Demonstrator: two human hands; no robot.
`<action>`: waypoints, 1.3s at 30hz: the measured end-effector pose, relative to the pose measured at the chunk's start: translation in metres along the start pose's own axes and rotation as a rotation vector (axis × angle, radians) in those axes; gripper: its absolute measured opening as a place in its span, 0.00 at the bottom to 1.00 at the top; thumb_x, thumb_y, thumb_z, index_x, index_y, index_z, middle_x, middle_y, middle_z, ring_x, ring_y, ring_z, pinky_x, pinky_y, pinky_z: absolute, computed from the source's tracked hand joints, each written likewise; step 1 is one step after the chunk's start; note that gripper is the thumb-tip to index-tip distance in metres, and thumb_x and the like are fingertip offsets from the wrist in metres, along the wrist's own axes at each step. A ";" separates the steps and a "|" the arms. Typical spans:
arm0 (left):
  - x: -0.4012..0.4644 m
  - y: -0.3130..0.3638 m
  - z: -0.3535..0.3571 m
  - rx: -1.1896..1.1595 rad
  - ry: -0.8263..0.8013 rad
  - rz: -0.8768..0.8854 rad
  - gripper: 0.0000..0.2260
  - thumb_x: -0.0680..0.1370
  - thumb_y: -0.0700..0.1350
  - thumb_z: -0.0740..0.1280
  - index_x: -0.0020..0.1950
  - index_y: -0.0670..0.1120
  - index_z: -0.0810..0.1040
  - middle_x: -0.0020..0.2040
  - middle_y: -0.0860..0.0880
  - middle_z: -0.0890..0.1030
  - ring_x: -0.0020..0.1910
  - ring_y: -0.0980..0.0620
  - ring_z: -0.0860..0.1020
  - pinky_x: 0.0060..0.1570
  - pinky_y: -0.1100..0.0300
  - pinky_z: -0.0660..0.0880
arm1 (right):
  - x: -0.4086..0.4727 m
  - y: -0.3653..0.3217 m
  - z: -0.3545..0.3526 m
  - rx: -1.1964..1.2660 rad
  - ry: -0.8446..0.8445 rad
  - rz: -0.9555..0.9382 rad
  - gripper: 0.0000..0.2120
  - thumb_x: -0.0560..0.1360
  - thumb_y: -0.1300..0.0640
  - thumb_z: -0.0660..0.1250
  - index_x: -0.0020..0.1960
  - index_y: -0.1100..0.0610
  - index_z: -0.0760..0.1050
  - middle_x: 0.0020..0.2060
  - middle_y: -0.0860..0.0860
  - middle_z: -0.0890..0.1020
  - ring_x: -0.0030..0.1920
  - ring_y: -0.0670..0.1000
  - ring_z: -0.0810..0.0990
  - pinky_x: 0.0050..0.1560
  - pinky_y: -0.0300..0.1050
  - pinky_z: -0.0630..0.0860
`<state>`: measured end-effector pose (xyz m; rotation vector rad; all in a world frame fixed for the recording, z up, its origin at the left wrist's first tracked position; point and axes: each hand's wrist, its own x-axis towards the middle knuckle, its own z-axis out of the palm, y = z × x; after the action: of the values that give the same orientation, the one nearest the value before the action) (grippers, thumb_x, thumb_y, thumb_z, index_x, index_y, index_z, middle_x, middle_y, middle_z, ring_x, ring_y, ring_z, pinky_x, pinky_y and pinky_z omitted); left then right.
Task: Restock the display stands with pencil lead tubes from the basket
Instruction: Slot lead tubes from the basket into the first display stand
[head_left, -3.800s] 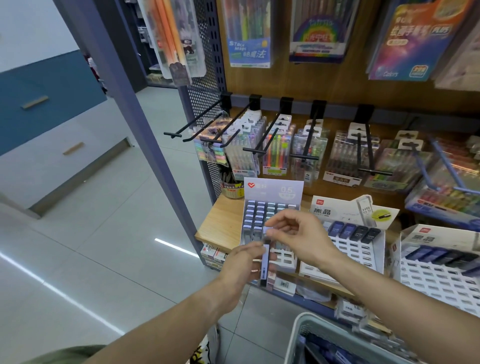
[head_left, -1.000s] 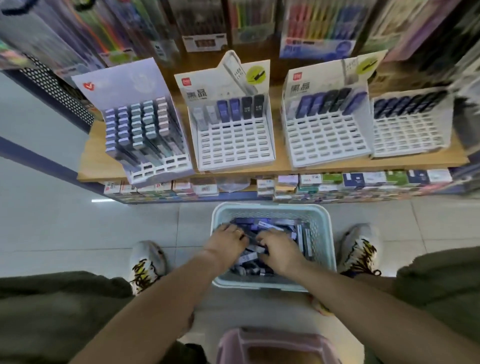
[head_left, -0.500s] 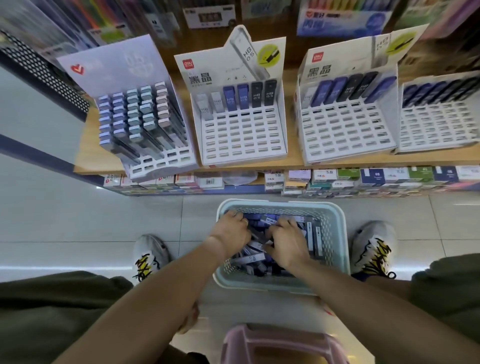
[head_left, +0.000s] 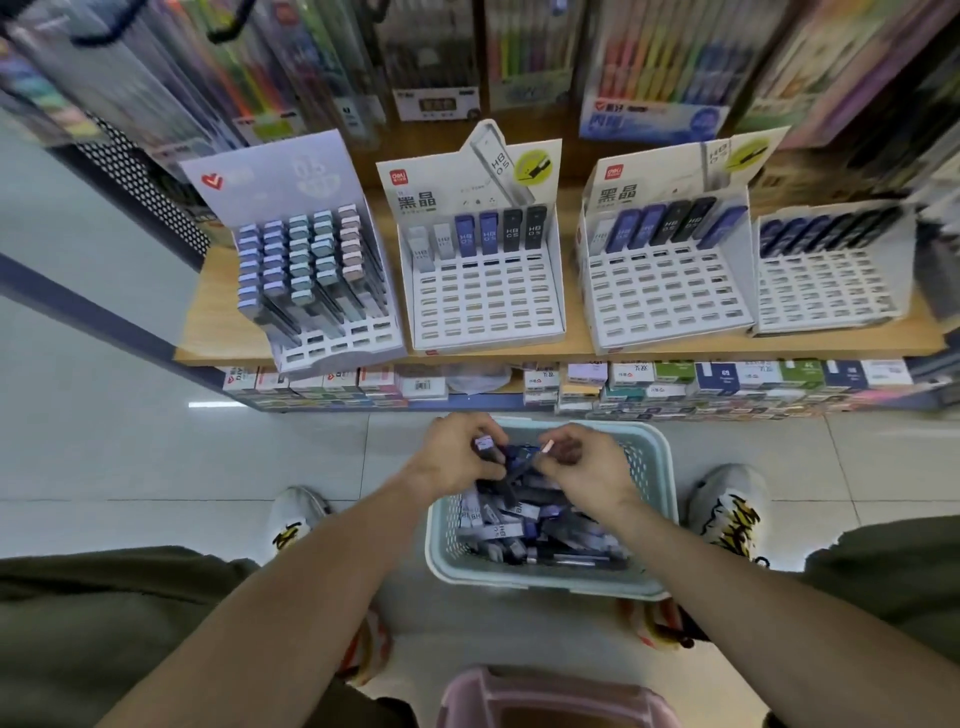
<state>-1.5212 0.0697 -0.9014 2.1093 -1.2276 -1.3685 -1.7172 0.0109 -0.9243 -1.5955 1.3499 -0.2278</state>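
Left hand (head_left: 457, 452) and right hand (head_left: 574, 465): we are lifting pinched lead tubes (head_left: 506, 457) clear of the basket (head_left: 657, 467) (previously buried inside), readying restocking.

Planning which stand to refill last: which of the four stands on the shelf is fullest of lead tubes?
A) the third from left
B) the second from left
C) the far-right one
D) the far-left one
D: the far-left stand holds many rows of tubes, while the other three show only a single back row above empty slots.
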 end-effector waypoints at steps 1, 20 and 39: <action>-0.006 0.005 0.000 -0.139 0.026 -0.035 0.14 0.68 0.35 0.81 0.50 0.45 0.83 0.44 0.49 0.87 0.43 0.53 0.85 0.54 0.56 0.82 | -0.002 -0.006 -0.004 0.062 0.012 -0.004 0.08 0.71 0.56 0.78 0.49 0.49 0.83 0.39 0.43 0.85 0.41 0.42 0.83 0.48 0.40 0.81; -0.132 0.125 -0.145 -0.964 0.165 0.111 0.23 0.71 0.37 0.79 0.64 0.35 0.79 0.56 0.36 0.85 0.51 0.42 0.84 0.52 0.48 0.82 | -0.047 -0.255 -0.120 0.190 -0.199 -0.525 0.09 0.69 0.59 0.79 0.48 0.59 0.85 0.41 0.53 0.87 0.43 0.53 0.86 0.47 0.44 0.83; -0.130 0.063 -0.152 -1.162 0.424 -0.144 0.14 0.85 0.47 0.62 0.61 0.39 0.82 0.52 0.38 0.86 0.44 0.43 0.81 0.43 0.54 0.75 | -0.013 -0.311 -0.013 0.291 -0.347 -0.433 0.15 0.74 0.60 0.75 0.58 0.49 0.75 0.38 0.54 0.86 0.38 0.50 0.81 0.45 0.46 0.79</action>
<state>-1.4412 0.1142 -0.7132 1.4741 -0.0114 -1.1394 -1.5309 -0.0206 -0.6759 -1.5735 0.6645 -0.3708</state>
